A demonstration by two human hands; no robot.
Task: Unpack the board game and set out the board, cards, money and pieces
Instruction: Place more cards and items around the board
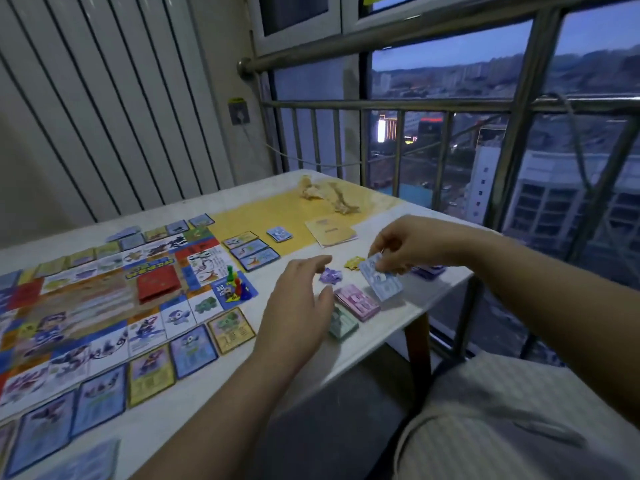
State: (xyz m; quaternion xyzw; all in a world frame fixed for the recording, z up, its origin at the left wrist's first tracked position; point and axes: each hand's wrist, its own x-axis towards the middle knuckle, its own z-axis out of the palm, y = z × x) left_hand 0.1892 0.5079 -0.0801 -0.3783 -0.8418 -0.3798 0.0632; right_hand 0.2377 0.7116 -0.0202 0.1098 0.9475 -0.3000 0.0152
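One blue note stack (pixel 381 283), print blurred, in right hand (pixel 410 244)

Dim blue dusk light comes from the window (pixel 450 74) at upper right; one lit sign (pixel 381 130) outside blows out white. Counter (pixel 415 308) evenly lit, shadows faint. Board (pixel 86 306) and cards (pixel 97 407) toward lower left are smeared by blur. Railing (pixel 381 34) and wall (pixel 104 98) lines bow with wide-angle distortion.
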